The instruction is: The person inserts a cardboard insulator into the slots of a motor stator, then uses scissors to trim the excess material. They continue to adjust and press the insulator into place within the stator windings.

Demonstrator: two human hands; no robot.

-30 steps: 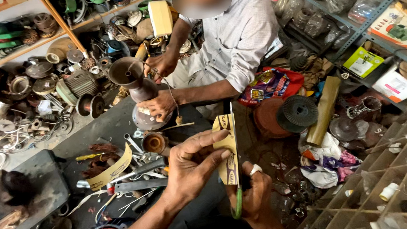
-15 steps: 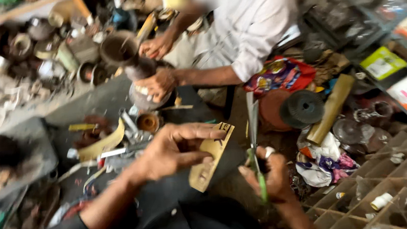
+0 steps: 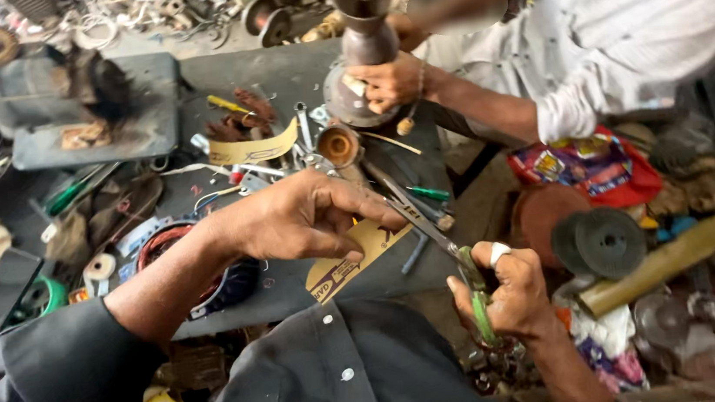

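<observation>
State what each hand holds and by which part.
Left hand pinches the yellow card strip at its upper end; right hand grips the scissors by their green handles.

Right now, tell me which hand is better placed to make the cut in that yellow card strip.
Right. The right hand already grips the green-handled scissors, blades reaching the yellow card strip. The left hand is pinching the strip, so it is better placed to steady it.

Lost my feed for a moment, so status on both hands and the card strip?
Left hand pinching yellow card strip. Right hand gripping green-handled scissors, blades at the strip. Co-worker's hand on a metal part beyond, apart.
</observation>
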